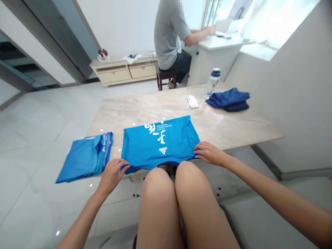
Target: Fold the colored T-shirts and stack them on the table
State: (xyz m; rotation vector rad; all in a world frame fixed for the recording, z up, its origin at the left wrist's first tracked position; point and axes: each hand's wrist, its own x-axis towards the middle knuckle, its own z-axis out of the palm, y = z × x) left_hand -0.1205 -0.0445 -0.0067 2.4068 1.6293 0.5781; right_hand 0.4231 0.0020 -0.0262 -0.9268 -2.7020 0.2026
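A bright blue T-shirt (pixel 140 147) with white print lies on the marble-look table, doubled over into a wide rectangle. Its neckline faces my knees and hangs slightly over the near edge. My left hand (pixel 114 173) pinches the near left corner of the shirt between thumb and fingers. At the near right corner, my right hand (pixel 210 153) has its fingers closed on the fabric. Just left of the shirt lies a stack of folded blue and purple clothes (pixel 80 157), close to my left hand and reaching over the table's left edge.
On the table (pixel 121 107) stand a clear water bottle (pixel 212 83), a white phone (pixel 192 102) and a crumpled navy garment (pixel 229 99). Beyond, a person in grey (pixel 169 38) sits on a stool at a white counter (pixel 218 45). A low wooden cabinet (pixel 114 75) lines the wall.
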